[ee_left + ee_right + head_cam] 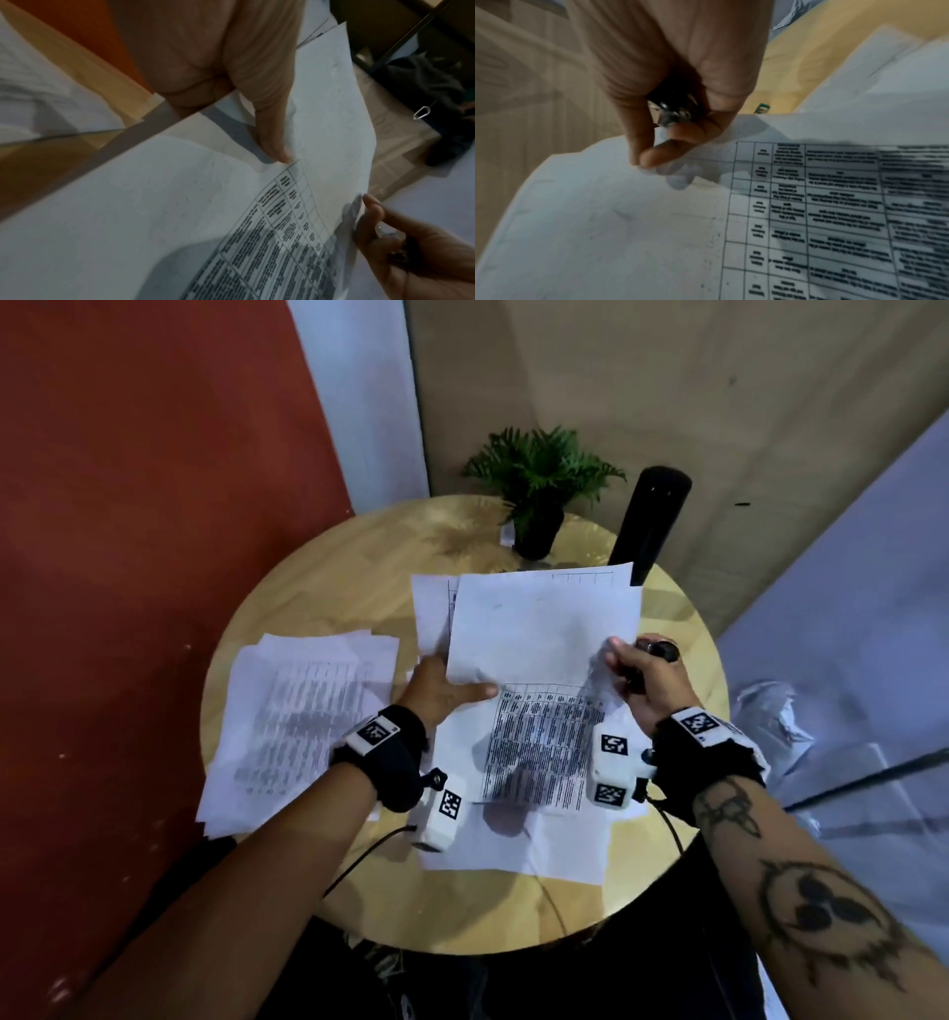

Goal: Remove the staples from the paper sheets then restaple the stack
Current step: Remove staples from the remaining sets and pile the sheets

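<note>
Now my left hand (pixel 441 693) and right hand (pixel 644 677) each pinch the raised blank-backed sheet (pixel 539 629) above the printed stack (pixel 539 752), desk's six o'clock.

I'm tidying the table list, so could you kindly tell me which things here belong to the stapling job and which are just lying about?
Part of the job:
- lifted sheet, held by left hand and right hand
- printed sheet beneath
- paper pile at left
- black-and-metal tool, in the right hand

Lying about:
- potted plant
- black cylinder
</note>
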A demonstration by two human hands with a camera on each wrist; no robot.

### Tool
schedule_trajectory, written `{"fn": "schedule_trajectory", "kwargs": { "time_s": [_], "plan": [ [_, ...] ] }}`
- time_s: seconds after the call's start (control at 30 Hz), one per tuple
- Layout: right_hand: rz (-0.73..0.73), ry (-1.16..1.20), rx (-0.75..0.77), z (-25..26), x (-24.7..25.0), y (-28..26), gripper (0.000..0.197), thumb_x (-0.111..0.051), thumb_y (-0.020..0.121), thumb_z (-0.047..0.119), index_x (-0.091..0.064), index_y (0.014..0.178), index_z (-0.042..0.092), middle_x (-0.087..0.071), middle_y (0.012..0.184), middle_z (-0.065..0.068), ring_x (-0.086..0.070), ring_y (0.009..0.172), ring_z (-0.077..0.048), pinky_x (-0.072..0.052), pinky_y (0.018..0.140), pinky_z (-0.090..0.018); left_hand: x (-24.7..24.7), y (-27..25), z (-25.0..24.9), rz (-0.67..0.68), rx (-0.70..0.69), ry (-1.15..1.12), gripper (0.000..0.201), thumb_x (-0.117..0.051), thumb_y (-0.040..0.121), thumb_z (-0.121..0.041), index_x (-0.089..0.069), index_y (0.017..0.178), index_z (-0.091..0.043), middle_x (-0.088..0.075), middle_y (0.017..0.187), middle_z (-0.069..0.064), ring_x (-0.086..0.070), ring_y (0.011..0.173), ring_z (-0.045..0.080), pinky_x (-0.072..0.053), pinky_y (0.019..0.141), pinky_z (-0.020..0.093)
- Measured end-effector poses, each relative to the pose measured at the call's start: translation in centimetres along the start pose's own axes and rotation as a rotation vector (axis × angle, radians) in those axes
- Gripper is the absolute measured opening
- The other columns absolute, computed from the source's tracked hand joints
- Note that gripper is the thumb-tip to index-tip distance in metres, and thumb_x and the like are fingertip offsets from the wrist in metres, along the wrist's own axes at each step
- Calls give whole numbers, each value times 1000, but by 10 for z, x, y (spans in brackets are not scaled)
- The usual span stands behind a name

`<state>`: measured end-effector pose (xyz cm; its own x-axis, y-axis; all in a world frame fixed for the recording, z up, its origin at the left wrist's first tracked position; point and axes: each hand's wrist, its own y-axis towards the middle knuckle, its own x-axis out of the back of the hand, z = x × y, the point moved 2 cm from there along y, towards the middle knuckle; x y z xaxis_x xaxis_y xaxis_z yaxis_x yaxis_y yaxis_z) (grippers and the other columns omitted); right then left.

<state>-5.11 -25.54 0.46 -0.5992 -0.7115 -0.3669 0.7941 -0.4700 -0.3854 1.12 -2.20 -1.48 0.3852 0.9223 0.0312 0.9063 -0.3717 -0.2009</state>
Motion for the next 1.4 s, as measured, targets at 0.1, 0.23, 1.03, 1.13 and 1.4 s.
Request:
{"fn": "schedule_trajectory", "kwargs": {
  "time_s": [0.1, 0.23, 1.03, 1.13, 1.4],
  "plan": [
    [22, 23, 22, 20, -8, -1, 30, -61, 83, -3, -45, 102, 12, -66, 56, 4, -52, 40, 0, -33, 34, -12, 10, -1, -15, 0, -15, 16, 39, -72, 72, 11, -62, 108, 3, -68, 102, 10, -67, 77, 1, -54, 82, 22],
    [61, 82, 56, 41, -16, -15, 31, -57, 84, -7, -43, 101, 16, -64, 56, 6, -45, 36, -1, -32, 34, -12, 28, -10, -34, -192, -43, -22, 18, -76, 70, 4, -66, 82, -5, -70, 64, -12, -62, 61, -3, -50, 63, 14],
    [209, 295, 249, 126, -69, -123, 28, -53, 87, -5, -45, 79, 21, -60, 52, 7, -42, 35, 0, -32, 34, -11, 74, -83, -246, -232, -515, -122, 24, -71, 79, -15, -60, 99, -23, -65, 80, -5, -61, 62, -1, -46, 57, 16],
    [264, 341, 245, 133, -75, -129, 37, -71, 69, 1, -43, 78, 23, -60, 53, 8, -43, 36, 1, -32, 34, -11, 70, -101, -270, -127, -588, 52, 58, -85, 54, -13, -60, 105, -23, -64, 91, 4, -63, 72, 1, -51, 66, 16],
    [221, 376, 266, 135, -73, -138, 36, -74, 68, 3, -46, 83, 20, -60, 60, 4, -44, 37, 0, -33, 36, -11, 58, -118, -287, -190, -613, 366, 52, -86, 39, -39, -70, 78, -9, -71, 96, 21, -63, 80, 19, -55, 78, 43]
  ]
}}
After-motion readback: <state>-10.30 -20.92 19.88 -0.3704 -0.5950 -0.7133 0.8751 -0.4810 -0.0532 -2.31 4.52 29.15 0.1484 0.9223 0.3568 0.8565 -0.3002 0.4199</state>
